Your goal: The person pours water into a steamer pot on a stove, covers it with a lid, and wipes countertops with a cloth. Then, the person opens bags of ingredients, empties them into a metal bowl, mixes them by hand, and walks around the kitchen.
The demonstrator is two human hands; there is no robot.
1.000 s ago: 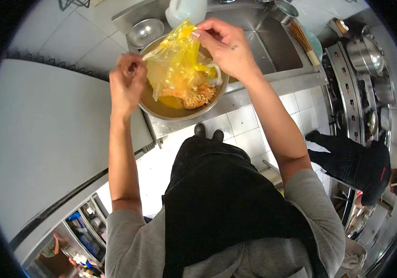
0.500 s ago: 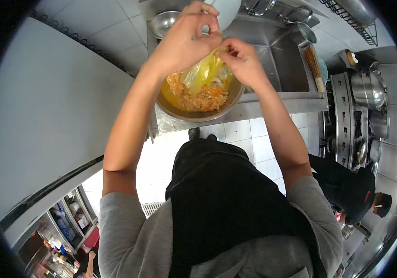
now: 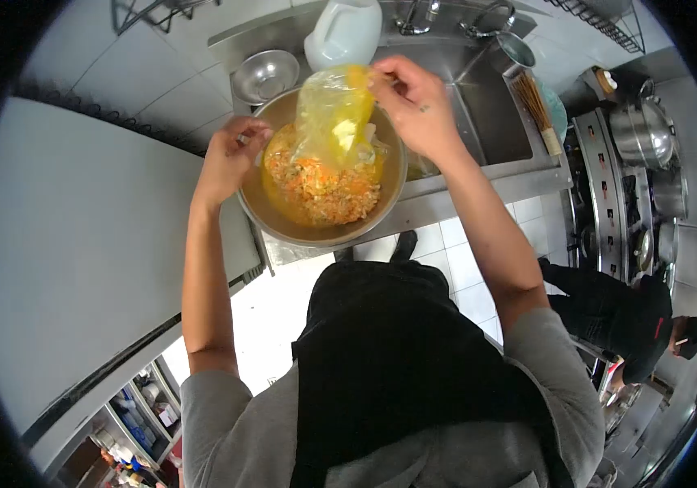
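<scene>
A wide metal bowl (image 3: 328, 241) at the counter's edge holds a chopped orange-and-white mixture (image 3: 324, 191) in yellowish liquid. Over it hangs a clear plastic bag (image 3: 332, 110) with yellow liquid and pale pieces inside, its lower end down at the mixture. My right hand (image 3: 421, 106) pinches the bag's top corner at the bowl's far right. At the bowl's left rim, my left hand (image 3: 233, 154) is apart from the bag, fingers curled together; whatever is between the fingertips, if anything, is too small to make out.
Behind the bowl stand a small metal bowl (image 3: 265, 77) and a white jug (image 3: 344, 32). To the right are a steel sink (image 3: 486, 122), a bamboo brush (image 3: 537, 110) and a metal pot (image 3: 512, 55). A co-worker (image 3: 633, 317) stands by the stove (image 3: 604, 195) at far right.
My left hand has left the bag and moved left and down to the bowl's rim. The right hand keeps hold of the bag, which now hangs more open to view. The camera view has shifted.
</scene>
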